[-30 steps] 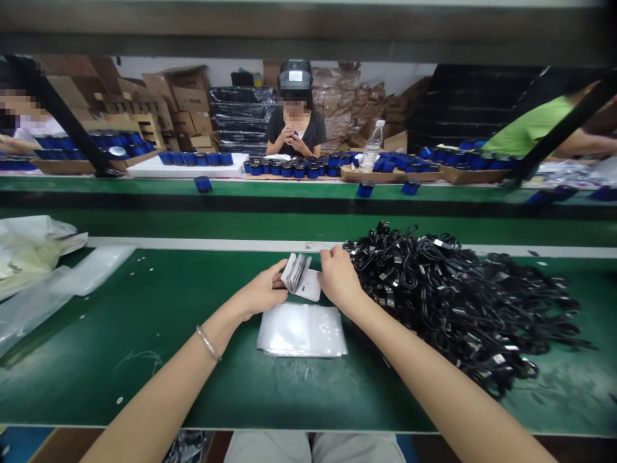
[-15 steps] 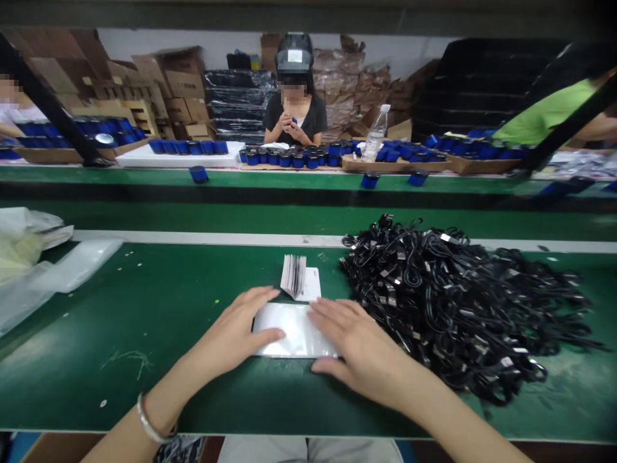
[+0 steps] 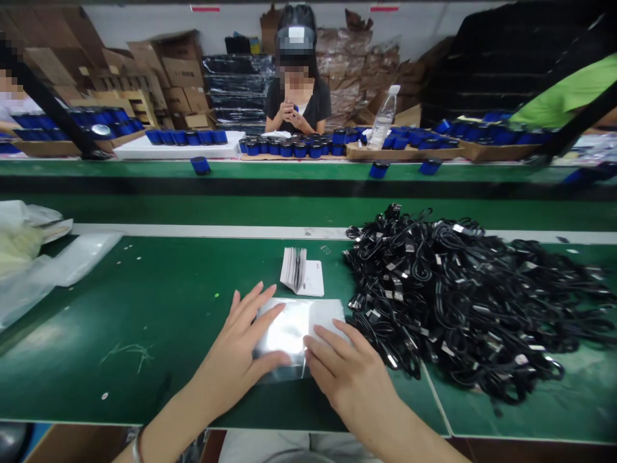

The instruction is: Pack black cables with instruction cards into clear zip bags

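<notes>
bag stack partly under both hands; faces blurred; green-shirt person cut off – right edge

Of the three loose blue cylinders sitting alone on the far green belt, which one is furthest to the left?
The blue cylinder on the far belt, below the white tray. The other two sit close together near the water bottle.
</notes>
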Motion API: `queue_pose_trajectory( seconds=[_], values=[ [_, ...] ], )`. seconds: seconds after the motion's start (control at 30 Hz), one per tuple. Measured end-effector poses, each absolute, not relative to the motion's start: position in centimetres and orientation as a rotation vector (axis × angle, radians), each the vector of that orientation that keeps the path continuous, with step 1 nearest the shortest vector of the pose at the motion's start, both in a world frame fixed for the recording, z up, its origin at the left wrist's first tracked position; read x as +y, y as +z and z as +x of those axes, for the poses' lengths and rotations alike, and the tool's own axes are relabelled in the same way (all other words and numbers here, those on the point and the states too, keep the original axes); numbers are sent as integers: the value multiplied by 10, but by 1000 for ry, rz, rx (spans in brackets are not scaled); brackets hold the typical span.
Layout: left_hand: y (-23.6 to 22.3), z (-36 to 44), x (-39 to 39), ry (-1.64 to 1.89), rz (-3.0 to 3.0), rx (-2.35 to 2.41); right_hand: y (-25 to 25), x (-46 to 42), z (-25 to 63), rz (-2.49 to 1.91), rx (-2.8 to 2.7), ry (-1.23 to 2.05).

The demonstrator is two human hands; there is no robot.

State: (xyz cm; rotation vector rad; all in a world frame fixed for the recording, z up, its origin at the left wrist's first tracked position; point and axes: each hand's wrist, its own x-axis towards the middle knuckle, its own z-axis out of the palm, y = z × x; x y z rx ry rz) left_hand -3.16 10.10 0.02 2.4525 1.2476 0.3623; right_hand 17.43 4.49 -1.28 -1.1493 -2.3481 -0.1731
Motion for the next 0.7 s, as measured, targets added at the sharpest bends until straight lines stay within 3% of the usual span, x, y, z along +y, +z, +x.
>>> queue_pose_trajectory(
  seconds=[0.2, 0.33, 0.5, 0.57, 0.7],
  values=[
    [-6, -39, 82, 394, 2728, 1079, -10, 53, 178, -1150, -2264, -161],
    [2, -35, 66, 696, 2832, 1171, 6, 51, 173, -1042, -2114, -186],
    [9, -24, 52, 1143, 2634, 1110, 11, 30, 170, -1075, -1884, 38],
    [9, -24, 51, 1277, 2590, 1101, 10, 21, 174, -1267, -1726, 368],
    [5, -33, 50, 1170, 2807, 981, 10, 16, 177, -1350, -1286, 1547]
  ],
)
